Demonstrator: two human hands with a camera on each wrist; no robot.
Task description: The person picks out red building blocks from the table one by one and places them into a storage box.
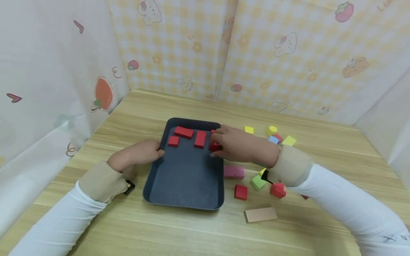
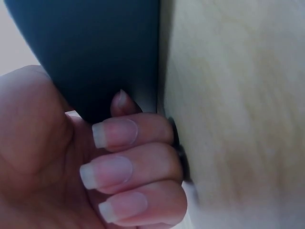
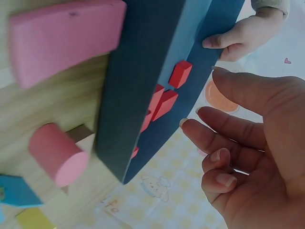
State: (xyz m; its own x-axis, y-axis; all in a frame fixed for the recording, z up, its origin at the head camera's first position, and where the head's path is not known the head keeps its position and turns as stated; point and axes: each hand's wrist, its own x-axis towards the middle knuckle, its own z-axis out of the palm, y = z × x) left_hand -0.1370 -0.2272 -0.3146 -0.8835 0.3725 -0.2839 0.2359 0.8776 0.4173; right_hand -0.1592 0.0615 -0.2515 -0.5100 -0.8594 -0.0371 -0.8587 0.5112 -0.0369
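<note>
A dark, shallow tray [image 1: 184,177] lies on the wooden table. At its left wall, my left hand [image 1: 137,156] grips the rim, thumb inside; in the left wrist view its other fingers [image 2: 133,169] curl against the outside. My right hand [image 1: 240,144] hovers over the tray's right edge, thumb and fingers apart with nothing between them in the right wrist view. Beneath its fingertips a red block [image 1: 213,145] is partly hidden. Further red blocks lie towards the tray's far end: a flat one [image 1: 184,132], a small square one [image 1: 173,141] and an oblong one [image 1: 200,139].
Right of the tray lie a pink block [image 1: 234,172], a red square block [image 1: 241,192], another red block [image 1: 277,190], a green block [image 1: 257,182] and a plain wooden block [image 1: 261,215]. Behind the right forearm are a yellow cylinder [image 1: 272,130] and a blue block [image 1: 273,139]. Patterned cloth surrounds the table.
</note>
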